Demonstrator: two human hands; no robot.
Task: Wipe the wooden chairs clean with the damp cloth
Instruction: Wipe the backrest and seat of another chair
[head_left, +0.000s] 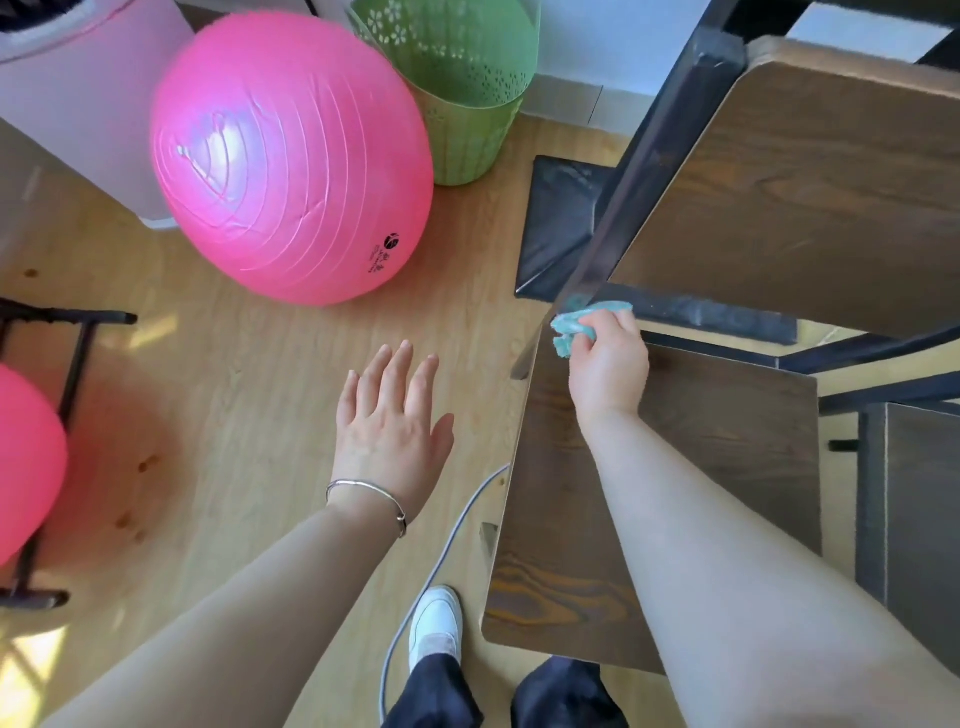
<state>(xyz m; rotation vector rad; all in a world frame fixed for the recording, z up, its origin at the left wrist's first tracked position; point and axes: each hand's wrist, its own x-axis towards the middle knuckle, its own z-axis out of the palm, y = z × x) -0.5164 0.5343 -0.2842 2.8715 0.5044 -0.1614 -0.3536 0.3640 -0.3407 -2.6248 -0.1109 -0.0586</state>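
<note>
The fingers of your right hand (610, 374) clamp the teal cloth (570, 323) at the far left corner of the wooden chair seat (717, 467), where the black frame post (649, 156) rises. Left of the seat's edge the floor (234, 395) lies open up to the pink ball (291, 156). Your left hand (392, 415) hovers over it, fingers straight and apart.

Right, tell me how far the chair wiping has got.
Done: nothing provable; the dark wood-grain chair seat shows no wet streaks. In hand: the right hand grips the crumpled teal cloth against the black metal frame post at the seat's far corner, while the left hand hangs open over the floor. Left: the black crossbar beyond the cloth looks dusty, and the upper wooden panel shows no wipe marks.
</note>
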